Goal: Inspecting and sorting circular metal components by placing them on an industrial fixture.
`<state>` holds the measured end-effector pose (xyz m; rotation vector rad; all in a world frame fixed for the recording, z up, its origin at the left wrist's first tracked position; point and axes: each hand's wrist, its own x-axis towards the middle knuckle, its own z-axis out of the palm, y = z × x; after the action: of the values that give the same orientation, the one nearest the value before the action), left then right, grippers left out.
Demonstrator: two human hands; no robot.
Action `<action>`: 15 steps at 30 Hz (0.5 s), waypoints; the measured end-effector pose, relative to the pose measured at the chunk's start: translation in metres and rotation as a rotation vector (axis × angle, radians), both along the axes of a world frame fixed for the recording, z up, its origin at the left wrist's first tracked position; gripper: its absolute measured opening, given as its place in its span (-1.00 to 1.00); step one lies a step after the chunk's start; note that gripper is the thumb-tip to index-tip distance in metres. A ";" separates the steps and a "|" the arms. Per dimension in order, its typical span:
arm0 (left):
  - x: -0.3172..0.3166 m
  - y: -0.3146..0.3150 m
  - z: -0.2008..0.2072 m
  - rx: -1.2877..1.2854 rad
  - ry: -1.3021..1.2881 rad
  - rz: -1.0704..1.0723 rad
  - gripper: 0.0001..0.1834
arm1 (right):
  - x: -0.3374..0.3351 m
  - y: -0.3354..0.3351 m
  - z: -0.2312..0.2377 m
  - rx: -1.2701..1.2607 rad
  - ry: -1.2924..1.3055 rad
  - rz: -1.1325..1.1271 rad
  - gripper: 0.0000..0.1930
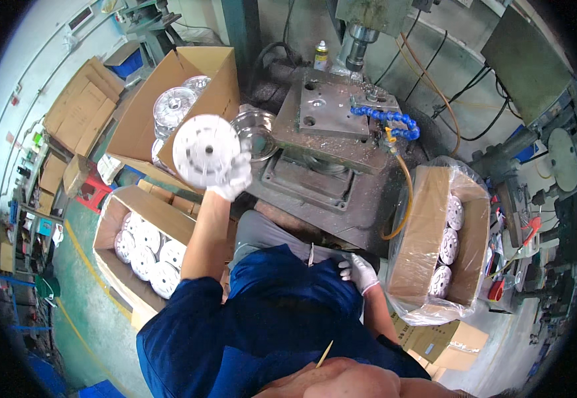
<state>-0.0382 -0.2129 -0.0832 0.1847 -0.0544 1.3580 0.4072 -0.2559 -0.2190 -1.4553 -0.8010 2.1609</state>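
A round, silvery metal disc (199,149) with slots and a dark centre hole is held up in my left hand (237,176), which wears a white glove and grips the right edge. Just behind it, a shiny metal ring-shaped part (256,132) rests beside the machine table. Down at my lap, my gloved right hand (360,272) lies with its fingers apart and nothing visible in it. In front of me a drilling machine's spindle (357,50) hangs over a flat metal fixture plate (331,109) strewn with shavings.
An open carton (219,83) at the left contains shiny wheel-shaped parts. Below it, another carton (113,245) contains several discs. To my right stands a plastic-lined carton (418,232) with discs. A blue segmented coolant hose (401,123) and a spray can (321,56) are by the fixture.
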 end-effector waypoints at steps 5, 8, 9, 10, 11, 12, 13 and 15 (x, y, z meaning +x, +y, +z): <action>0.065 -0.052 -0.021 -0.135 -0.085 -0.458 -0.51 | -0.042 0.009 0.128 0.647 -0.295 0.485 -0.48; 0.105 -0.041 -0.018 -0.079 0.331 -0.969 -0.46 | -0.058 0.009 0.185 1.166 -0.303 0.306 -0.40; 0.123 -0.051 -0.017 -0.269 0.370 -0.982 -0.46 | -0.064 0.013 0.197 1.525 -0.344 0.200 -0.42; 0.144 -0.062 -0.019 -0.302 0.320 -0.852 -0.46 | -0.066 0.017 0.207 1.485 -0.225 0.283 -0.47; 0.158 -0.065 -0.019 -0.408 0.418 -0.726 -0.46 | -0.063 0.021 0.215 1.433 -0.160 0.440 -0.52; 0.168 -0.062 -0.019 -0.395 0.343 -0.687 -0.45 | -0.051 0.018 0.222 1.081 -0.086 0.533 -0.62; 0.170 -0.053 -0.017 -0.227 0.270 -0.825 -0.46 | -0.036 0.019 0.228 1.088 -0.100 0.515 -0.62; 0.170 -0.039 -0.017 -0.178 0.474 -0.996 -0.43 | -0.002 0.018 0.236 1.230 -0.248 0.437 -0.64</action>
<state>0.1320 -0.2514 -0.1004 0.2753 0.3343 0.3013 0.4056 -0.2379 0.0172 -0.8742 -2.1521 1.1541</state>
